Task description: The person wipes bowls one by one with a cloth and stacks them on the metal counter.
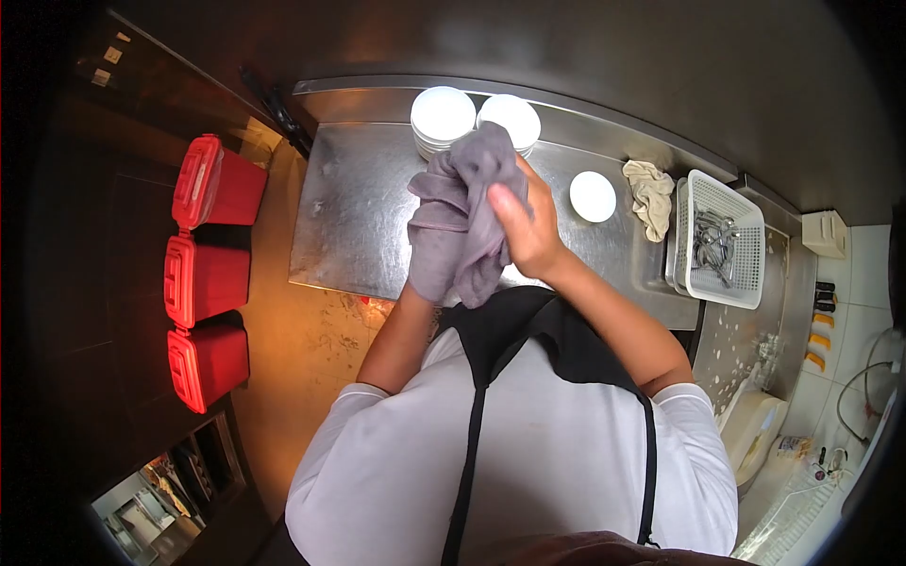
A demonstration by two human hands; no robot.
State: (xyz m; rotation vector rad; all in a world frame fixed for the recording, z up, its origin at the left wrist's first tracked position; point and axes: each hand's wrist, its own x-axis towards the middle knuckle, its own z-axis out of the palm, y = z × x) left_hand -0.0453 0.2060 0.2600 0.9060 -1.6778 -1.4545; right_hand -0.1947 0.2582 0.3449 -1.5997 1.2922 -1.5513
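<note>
A greyish-purple cloth (pixel 477 208) is bunched up between my two hands above the steel counter. My right hand (pixel 530 224) grips it from the right side, thumb pointing up along the folds and the other fingers mostly behind it. The cloth drapes over my left hand, so only the left wrist (pixel 415 304) shows and its fingers are hidden. Whether anything is inside the folds I cannot tell. Just beyond the cloth stand two stacks of white dishes, a left stack (pixel 443 115) and a right stack (pixel 512 120). A single white bowl (pixel 593 196) sits to the right of my right hand.
A beige cloth (pixel 649 198) lies crumpled beside a white plastic basket (pixel 755 241) holding metal cutlery. The steel counter (pixel 354 208) ends at a raised back edge. Three red lidded bins (pixel 208 274) line the left side. A wet sink area (pixel 746 363) is at the right.
</note>
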